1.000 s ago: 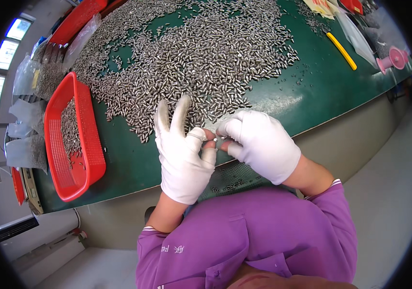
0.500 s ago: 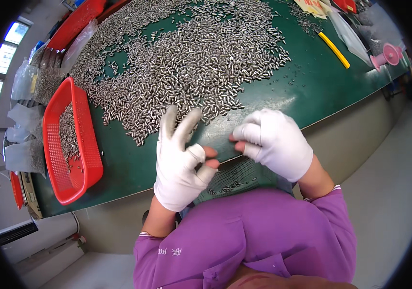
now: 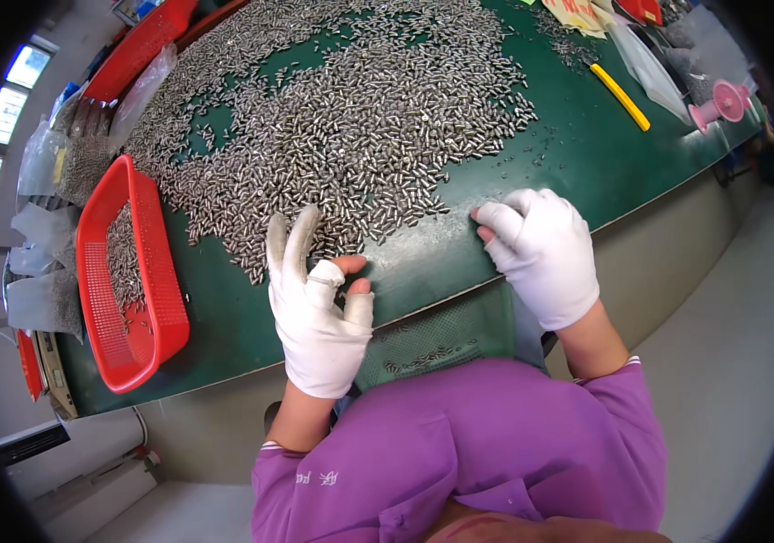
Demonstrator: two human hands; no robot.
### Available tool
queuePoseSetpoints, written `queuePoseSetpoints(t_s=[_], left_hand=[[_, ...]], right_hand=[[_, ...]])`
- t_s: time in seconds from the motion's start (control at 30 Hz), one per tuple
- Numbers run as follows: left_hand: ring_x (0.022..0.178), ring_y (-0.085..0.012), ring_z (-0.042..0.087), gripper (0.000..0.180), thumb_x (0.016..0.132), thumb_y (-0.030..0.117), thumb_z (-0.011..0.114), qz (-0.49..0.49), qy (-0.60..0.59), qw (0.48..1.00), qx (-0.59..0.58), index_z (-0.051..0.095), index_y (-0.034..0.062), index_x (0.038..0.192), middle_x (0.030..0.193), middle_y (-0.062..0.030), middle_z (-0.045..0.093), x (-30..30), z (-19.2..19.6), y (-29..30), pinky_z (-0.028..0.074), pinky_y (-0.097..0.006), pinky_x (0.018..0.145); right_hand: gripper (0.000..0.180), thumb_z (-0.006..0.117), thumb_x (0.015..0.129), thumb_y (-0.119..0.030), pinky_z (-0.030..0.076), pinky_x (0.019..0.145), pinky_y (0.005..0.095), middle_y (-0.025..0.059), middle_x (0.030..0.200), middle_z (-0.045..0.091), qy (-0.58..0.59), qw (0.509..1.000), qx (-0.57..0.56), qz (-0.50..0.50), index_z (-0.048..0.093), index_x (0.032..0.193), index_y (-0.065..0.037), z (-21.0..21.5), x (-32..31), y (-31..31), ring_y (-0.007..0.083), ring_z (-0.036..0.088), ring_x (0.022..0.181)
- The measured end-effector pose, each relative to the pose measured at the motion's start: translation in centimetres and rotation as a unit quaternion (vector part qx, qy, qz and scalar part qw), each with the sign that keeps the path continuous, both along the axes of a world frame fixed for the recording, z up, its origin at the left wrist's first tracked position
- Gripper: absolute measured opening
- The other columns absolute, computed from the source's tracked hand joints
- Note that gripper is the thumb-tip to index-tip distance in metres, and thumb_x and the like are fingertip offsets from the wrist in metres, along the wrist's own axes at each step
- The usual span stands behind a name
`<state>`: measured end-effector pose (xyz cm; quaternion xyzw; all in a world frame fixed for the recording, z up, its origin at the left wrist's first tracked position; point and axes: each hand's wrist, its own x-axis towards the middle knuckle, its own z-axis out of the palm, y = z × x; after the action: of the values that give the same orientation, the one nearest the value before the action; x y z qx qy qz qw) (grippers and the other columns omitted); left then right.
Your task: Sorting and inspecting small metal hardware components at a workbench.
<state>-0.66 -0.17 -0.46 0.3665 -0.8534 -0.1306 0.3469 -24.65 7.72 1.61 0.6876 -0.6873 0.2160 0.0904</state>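
Observation:
A broad pile of small silvery metal pins (image 3: 341, 136) covers much of the green tabletop (image 3: 577, 172). My left hand (image 3: 319, 312), in a white glove with bare thumb and index tips, is at the pile's near edge. Two of its fingers stretch toward the pins; thumb and index are bent with a gap between them, and nothing shows there. To the right, over bare tabletop, my right hand (image 3: 545, 253) has its gloved fingers curled and its bare thumb and index tips close together. Whatever is between those tips, if anything, is too small to make out.
A red plastic basket (image 3: 170, 299) with some pins stands at the left. Below the table's front edge, a green mesh basket (image 3: 486, 321) holds several pins. A yellow strip (image 3: 620, 97) and a pink spool-like piece (image 3: 720, 106) lie at the right. Bags line the left side.
My hands have moved apart: the left one to the left, the right one to the right and slightly farther from me. More of the green mesh basket shows between them.

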Motion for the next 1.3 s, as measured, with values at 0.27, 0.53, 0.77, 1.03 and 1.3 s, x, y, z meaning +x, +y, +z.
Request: queuePoseSetpoints(t_s=[0.27, 0.53, 0.77, 1.03, 1.3], left_hand=[[0.139, -0.0546, 0.038, 0.027, 0.073, 0.003, 0.074, 0.011, -0.021, 1.000, -0.014, 0.062, 0.0126, 0.095, 0.149, -0.0178, 0.049, -0.5, -0.1, 0.0, 0.037, -0.059, 0.110], [0.138, -0.0547, 0.038, 0.026, 0.074, 0.004, 0.073, 0.007, -0.025, 0.999, -0.025, 0.062, 0.0124, 0.096, 0.149, -0.0179, 0.048, -0.4, -0.2, 0.0, 0.037, -0.060, 0.109], [0.138, -0.0557, 0.039, 0.026, 0.074, 0.005, 0.073, 0.006, -0.025, 0.999, -0.022, 0.062, 0.0123, 0.095, 0.148, -0.0180, 0.049, -0.4, -0.3, 0.0, 0.037, -0.060, 0.109], [0.139, -0.0549, 0.035, 0.023, 0.072, 0.008, 0.076, 0.049, -0.065, 0.997, -0.016, 0.063, 0.0090, 0.091, 0.149, -0.0196, 0.046, -1.7, 0.3, 0.0, 0.035, -0.062, 0.111], [0.138, -0.0547, 0.035, 0.023, 0.072, 0.010, 0.078, 0.065, -0.082, 0.994, -0.024, 0.064, 0.0093, 0.091, 0.147, -0.0228, 0.047, -3.6, 0.9, -0.5, 0.032, -0.063, 0.113]], right_hand=[[0.018, 0.068, 0.083, -0.016, 0.051, 0.066, 0.0390, 0.0006, 0.083, 0.060, -0.006, 0.999, -0.006, 0.042, 0.069, 0.100, -0.021, -0.5, 0.6, -0.7, 0.0236, 0.060, 0.077], [0.010, 0.067, 0.082, -0.018, 0.049, 0.067, 0.0381, 0.0016, 0.081, 0.055, 0.025, 0.998, 0.004, 0.052, 0.064, 0.092, -0.018, -0.6, 1.4, -1.7, 0.0229, 0.059, 0.077], [0.011, 0.071, 0.083, -0.022, 0.052, 0.072, 0.0409, 0.0052, 0.083, 0.058, -0.024, 0.999, 0.037, 0.028, 0.063, 0.086, -0.015, -0.1, 0.3, -1.6, 0.0266, 0.061, 0.081], [0.011, 0.074, 0.082, -0.018, 0.052, 0.074, 0.0422, 0.0050, 0.089, 0.064, -0.101, 0.992, -0.064, -0.026, 0.070, 0.092, -0.017, 0.3, -1.3, -2.1, 0.0286, 0.063, 0.084], [0.009, 0.072, 0.084, -0.021, 0.053, 0.075, 0.0418, 0.0043, 0.085, 0.062, -0.092, 0.995, 0.018, 0.023, 0.069, 0.092, -0.016, -0.4, 1.0, -2.7, 0.0269, 0.063, 0.082]])
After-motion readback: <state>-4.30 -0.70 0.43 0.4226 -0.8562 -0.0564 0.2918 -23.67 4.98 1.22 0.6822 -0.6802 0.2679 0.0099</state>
